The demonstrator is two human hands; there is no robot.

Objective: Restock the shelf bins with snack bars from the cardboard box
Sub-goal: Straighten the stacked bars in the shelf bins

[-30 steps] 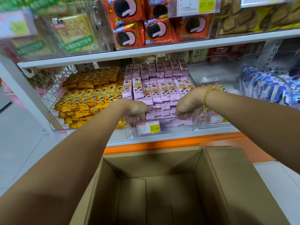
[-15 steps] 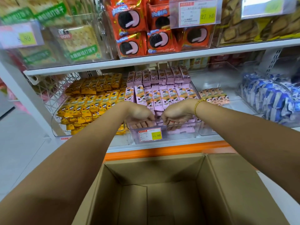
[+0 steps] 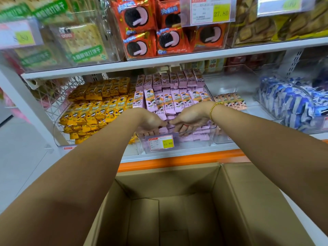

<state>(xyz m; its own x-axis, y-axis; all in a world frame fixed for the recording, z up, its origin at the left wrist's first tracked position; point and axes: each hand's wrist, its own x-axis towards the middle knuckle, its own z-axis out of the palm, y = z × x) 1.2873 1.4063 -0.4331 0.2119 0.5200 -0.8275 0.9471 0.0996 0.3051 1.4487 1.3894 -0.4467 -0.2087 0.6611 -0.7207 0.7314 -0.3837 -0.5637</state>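
Observation:
Pink snack bars [image 3: 170,102] fill a clear bin [image 3: 195,144] on the lower shelf, in rows. Both hands reach into the front of that bin, side by side and almost touching. My left hand [image 3: 150,123] lies palm down on the front bars, its fingertips showing through the clear front wall. My right hand [image 3: 190,119], with a gold bead bracelet at the wrist, also rests on the front bars, fingers bent down among them. Whether either hand holds a bar is hidden. The open cardboard box [image 3: 248,201] stands below, with nothing visible inside.
A bin of yellow snack bars [image 3: 99,107] sits left of the pink one, a few peach bars [image 3: 230,102] and blue packets [image 3: 292,103] to the right. The upper shelf [image 3: 177,59] holds orange biscuit packs [image 3: 140,27] and crackers. An orange shelf edge [image 3: 177,161] runs above the box.
Both hands have drawn together towards the middle of the pink bin's front, until they nearly touch. The camera view has tilted slightly upward.

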